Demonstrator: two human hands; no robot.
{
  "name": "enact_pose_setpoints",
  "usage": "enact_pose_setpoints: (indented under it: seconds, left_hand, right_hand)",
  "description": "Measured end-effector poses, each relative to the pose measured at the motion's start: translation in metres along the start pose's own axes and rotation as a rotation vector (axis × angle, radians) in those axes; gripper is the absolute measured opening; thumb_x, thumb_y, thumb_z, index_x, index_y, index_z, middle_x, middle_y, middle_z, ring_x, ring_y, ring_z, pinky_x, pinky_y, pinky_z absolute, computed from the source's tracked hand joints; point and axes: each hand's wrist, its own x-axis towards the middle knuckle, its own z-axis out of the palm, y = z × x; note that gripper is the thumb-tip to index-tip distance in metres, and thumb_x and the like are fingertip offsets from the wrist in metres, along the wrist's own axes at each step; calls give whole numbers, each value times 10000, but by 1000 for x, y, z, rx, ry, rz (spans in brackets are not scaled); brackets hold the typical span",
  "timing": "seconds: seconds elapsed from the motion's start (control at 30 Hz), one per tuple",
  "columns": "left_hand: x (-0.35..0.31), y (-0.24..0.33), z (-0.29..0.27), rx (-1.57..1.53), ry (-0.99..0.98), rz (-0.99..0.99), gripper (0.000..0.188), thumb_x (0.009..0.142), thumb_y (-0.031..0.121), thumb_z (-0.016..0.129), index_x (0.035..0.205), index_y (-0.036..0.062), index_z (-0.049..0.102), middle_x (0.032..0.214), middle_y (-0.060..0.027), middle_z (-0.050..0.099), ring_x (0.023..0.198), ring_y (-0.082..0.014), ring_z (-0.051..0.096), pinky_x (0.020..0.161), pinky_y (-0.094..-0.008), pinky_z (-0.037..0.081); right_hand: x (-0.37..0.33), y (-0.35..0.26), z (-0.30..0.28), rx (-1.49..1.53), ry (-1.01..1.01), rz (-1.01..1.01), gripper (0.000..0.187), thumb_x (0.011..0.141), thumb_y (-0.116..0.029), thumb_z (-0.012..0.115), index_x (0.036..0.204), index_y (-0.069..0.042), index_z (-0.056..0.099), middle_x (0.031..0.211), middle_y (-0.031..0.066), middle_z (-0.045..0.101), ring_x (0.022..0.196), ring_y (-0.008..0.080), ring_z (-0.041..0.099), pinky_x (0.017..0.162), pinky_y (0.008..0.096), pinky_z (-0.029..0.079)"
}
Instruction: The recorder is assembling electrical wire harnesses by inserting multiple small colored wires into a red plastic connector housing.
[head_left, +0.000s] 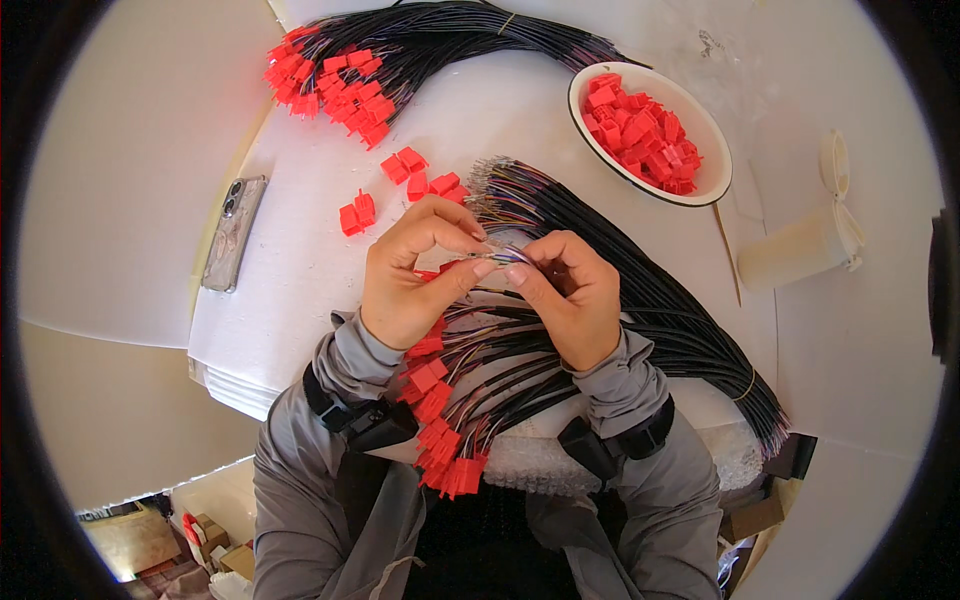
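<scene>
Head view: both hands' (405, 275) (580, 305) fingers (538, 288) apparently pinch thin wires (511, 256), with open tabletop (300, 265) toward the left edge (193, 325).

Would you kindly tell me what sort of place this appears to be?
It looks like a cable assembly spot, perhaps in a workshop: bundled black cables lie on a white tabletop, some fitted with red connectors, and a white bowl holds loose ones.

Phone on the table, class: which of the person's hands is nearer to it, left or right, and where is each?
Left. The left hand is to the right of the phone; the right hand is farther right, beyond the left hand.
</scene>
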Motion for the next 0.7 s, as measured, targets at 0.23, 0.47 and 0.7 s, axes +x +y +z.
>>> enact_pose_setpoints:
  seconds: [0.23, 0.47, 0.7]
  left_hand:
    - [1, 3, 1, 14, -75, -12, 137, 715, -21, 646, 831, 28, 591, 917, -85, 545, 859, -156, 525, 782, -268, 401]
    - [4, 12, 6, -54, -129, -76, 167, 718, -8, 653, 864, 7, 571, 916, -83, 559, 858, -145, 530, 782, -267, 409]
    - [1, 9, 6, -2, -86, -210, 201, 738, 29, 660, 912, -7, 567, 838, -60, 592, 811, -117, 541, 762, -245, 425]
  right_hand:
    - [1, -3, -2, 33, -11, -7, 120, 781, -59, 647, 838, 9, 566, 697, -3, 548, 631, 27, 458, 561, 177, 376]
    - [0, -1, -2, -67, 52, -50, 110, 793, -80, 638, 823, 7, 579, 671, -23, 522, 595, 29, 413, 547, 185, 360]
    - [-1, -7, -1, 31, 161, -14, 89, 828, -28, 558, 830, 4, 475, 687, 8, 510, 588, 44, 475, 498, 183, 415]
